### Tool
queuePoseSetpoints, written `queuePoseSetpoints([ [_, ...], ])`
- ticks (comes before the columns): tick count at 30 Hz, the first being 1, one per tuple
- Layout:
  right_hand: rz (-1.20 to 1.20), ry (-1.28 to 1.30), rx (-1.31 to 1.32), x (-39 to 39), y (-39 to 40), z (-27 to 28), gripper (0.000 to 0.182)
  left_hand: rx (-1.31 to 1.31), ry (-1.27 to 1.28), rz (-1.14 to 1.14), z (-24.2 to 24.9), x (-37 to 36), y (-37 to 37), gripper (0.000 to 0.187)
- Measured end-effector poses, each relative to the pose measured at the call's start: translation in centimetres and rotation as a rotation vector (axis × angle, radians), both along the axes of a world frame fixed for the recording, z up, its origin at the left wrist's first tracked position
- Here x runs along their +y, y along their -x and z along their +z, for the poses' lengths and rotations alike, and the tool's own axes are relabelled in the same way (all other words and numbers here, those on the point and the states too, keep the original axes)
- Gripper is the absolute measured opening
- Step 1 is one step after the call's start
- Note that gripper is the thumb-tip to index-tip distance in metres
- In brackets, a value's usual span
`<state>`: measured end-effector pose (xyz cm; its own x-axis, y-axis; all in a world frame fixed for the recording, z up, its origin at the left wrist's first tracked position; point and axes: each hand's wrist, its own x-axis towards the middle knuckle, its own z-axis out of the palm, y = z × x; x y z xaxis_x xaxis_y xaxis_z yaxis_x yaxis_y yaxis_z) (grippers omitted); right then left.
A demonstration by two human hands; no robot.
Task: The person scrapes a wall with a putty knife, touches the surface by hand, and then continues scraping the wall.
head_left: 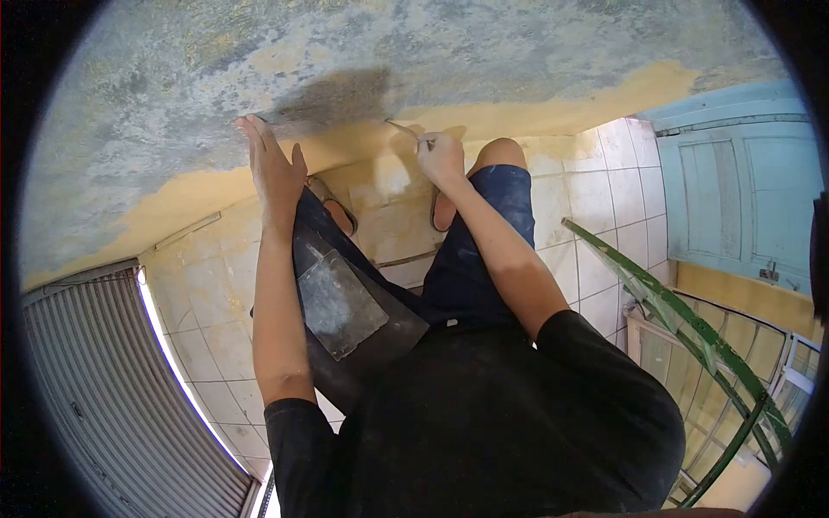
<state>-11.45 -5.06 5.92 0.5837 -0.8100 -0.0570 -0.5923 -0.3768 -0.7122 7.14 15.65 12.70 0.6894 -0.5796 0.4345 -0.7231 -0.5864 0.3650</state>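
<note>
— Start on the left: what's that left hand [275, 168] doing?

— Flat on the wall [259, 78], fingers straight and spread loose, gripping nothing. It points toward twelve o'clock, at the edge where grey plaster meets the yellow band.

— And the tool?

— In the right hand [441, 156], fingers clenched round the handle. The scraper [403, 130] runs out from the knuckles toward ten o'clock, its long axis slanting up-left, tip against the wall beside the dark damp patch [337, 95]. So the right hand is the nearer one; the left sits off at nine o'clock.

— What does it look like?

— Thin, pale metal, narrow; probably a small putty knife, though it's tiny from here.
</note>
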Motion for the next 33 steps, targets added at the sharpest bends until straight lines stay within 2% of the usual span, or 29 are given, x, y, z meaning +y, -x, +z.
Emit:
queuePoseSetpoints([
  [2, -0.011, -0.033, 0.037, 0.0, -0.1, -0.3, 0.023, 0.023, -0.016, -0.006, 0.0, 0.2, 0.0, 0.09],
  [5, 0.047, 0.104, 0.009, 0.0, -0.7, -2.1, 0.023, 0.004, 0.005, -0.001, -0.2, -0.1, 0.0, 0.09],
  [11, -0.015, -0.046, -0.022, 0.2, 0.0, -0.1, 0.023, 0.014, 0.008, -0.01, -0.3, 0.0, 0.0, 0.089],
  [14, 0.056, 0.073, 0.065, 0.3, -0.8, -1.5, 0.022, -0.009, 0.023, -0.002, -0.3, -0.2, 0.2, 0.089],
  [17, 0.04, 0.064, 0.015, 0.2, -0.5, -0.9, 0.022, 0.001, -0.009, 0.005, -0.2, -0.2, 0.1, 0.089],
  [19, -0.017, 0.031, -0.117, 0.0, 0.1, -0.3, 0.02, 0.003, -0.013, -0.001, 0.0, -0.1, 0.0, 0.089],
  [24, 0.023, 0.066, -0.049, 0.9, -1.3, -1.8, 0.02, -0.013, 0.011, -0.002, -0.6, -0.3, 0.0, 0.09],
  [28, -0.024, -0.033, -0.09, 0.8, -0.3, 0.0, 0.021, -0.018, 0.022, -0.01, -0.6, -0.1, -0.2, 0.091],
  [33, 0.018, 0.037, -0.027, 1.1, -1.7, -2.4, 0.021, -0.003, 0.019, -0.002, -0.3, -0.3, 0.4, 0.091],
])
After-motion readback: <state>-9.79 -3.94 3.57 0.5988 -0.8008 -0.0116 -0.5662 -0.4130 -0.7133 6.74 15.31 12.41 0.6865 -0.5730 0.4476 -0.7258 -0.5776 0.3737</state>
